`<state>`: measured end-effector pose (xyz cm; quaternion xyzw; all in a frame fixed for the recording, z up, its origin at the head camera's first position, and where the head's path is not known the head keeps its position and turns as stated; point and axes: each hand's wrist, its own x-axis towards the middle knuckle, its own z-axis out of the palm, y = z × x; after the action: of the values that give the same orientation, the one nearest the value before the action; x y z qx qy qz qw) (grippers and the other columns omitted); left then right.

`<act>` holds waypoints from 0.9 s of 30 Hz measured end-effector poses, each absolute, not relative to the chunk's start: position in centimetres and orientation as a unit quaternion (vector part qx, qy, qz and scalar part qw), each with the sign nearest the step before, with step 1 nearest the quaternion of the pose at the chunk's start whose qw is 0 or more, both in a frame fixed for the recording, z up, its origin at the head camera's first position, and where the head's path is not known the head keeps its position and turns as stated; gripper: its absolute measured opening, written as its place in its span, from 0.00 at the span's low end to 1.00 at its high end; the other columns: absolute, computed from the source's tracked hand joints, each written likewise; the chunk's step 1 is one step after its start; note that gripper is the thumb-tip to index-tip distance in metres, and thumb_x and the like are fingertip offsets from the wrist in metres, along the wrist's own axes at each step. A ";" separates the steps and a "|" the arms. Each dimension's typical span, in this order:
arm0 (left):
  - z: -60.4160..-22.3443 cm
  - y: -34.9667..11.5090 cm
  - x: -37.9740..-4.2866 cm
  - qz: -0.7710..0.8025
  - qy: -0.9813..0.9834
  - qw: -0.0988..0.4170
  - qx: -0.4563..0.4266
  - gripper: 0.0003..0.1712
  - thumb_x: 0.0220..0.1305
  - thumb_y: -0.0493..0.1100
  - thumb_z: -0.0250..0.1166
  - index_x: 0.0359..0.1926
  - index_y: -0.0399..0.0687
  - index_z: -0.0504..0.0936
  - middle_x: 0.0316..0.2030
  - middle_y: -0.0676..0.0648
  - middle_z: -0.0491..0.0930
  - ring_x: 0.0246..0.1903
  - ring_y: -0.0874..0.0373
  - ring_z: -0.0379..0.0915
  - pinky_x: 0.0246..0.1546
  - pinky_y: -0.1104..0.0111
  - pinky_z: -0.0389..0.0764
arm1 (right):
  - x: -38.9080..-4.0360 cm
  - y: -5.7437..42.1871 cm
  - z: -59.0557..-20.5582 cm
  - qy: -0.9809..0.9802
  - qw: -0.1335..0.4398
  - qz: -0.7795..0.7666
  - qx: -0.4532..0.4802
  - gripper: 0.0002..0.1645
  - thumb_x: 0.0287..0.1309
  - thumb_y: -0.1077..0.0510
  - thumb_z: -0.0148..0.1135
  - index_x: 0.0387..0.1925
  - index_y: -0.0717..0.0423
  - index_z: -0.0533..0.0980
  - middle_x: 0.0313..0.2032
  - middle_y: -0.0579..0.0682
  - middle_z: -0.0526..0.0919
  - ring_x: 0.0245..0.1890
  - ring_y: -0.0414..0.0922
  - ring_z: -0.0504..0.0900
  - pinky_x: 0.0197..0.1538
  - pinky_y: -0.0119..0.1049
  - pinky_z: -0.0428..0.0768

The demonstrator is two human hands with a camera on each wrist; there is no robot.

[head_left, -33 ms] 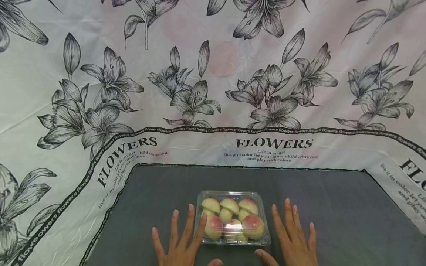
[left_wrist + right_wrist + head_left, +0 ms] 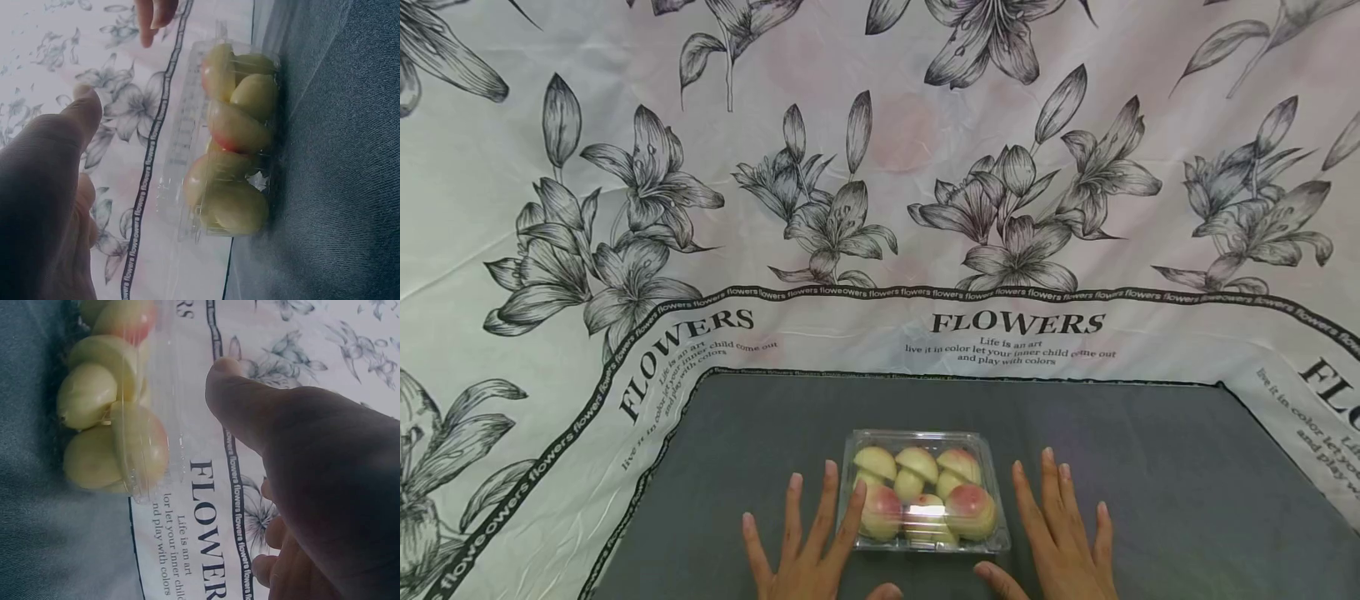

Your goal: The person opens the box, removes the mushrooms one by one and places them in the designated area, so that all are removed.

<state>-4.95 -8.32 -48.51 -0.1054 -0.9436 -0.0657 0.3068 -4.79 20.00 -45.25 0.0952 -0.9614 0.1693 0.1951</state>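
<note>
A clear plastic clamshell box (image 2: 917,437) with its lid down stands on the grey tabletop. Through its walls show several yellow-green fruits (image 2: 970,510) with a red blush, stacked in two layers; their exact kind is unclear. My left hand (image 2: 808,558) hovers at the box's left with fingers spread, its index fingertip overlapping the box's edge in the head view. In the left wrist view, the thumb (image 2: 84,115) is apart from the box wall. To the right of the box is my right hand (image 2: 1067,550), fingers extended. Its thumb (image 2: 250,406) holds nothing.
Grey cloth (image 2: 760,433) covers the table around the box. Behind and at both sides hangs or lies a white sheet (image 2: 820,333) printed with dark lilies and the word FLOWERS, edged by a black lettered band (image 2: 895,292).
</note>
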 end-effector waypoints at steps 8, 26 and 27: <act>-48.4 -8.4 -4.8 -0.085 -0.950 0.281 -0.111 0.59 0.61 0.89 0.48 0.85 0.69 0.54 0.85 0.55 0.46 0.85 0.51 0.25 0.80 0.38 0.22 | -5.0 20.8 -45.2 -0.962 0.143 0.206 0.109 0.66 0.60 0.34 0.75 0.87 0.41 0.46 0.85 0.53 0.49 0.84 0.52 0.47 0.79 0.74 0.40; -48.9 -10.1 -5.5 -0.500 -0.865 0.005 -0.039 0.62 0.69 0.61 0.72 0.86 0.44 0.44 0.81 0.32 0.53 0.76 0.28 0.55 0.68 0.27 0.67 | -6.2 21.0 -45.4 -0.972 -0.029 0.224 0.059 0.48 0.62 0.35 0.74 0.74 0.57 0.73 0.71 0.62 0.75 0.68 0.60 0.78 0.52 0.61 0.88; -48.9 -10.1 -5.5 -0.503 -0.864 0.002 -0.033 0.61 0.70 0.60 0.72 0.86 0.42 0.45 0.79 0.30 0.56 0.75 0.26 0.58 0.67 0.28 0.69 | -6.3 20.9 -45.5 -0.973 -0.033 0.224 0.056 0.47 0.62 0.35 0.74 0.74 0.56 0.74 0.71 0.61 0.76 0.68 0.60 0.79 0.50 0.61 0.88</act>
<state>-5.45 -10.12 -48.90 -0.0332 -0.8636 -0.5031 0.0016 -6.30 20.88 -45.47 0.0559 -0.9725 0.2236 -0.0331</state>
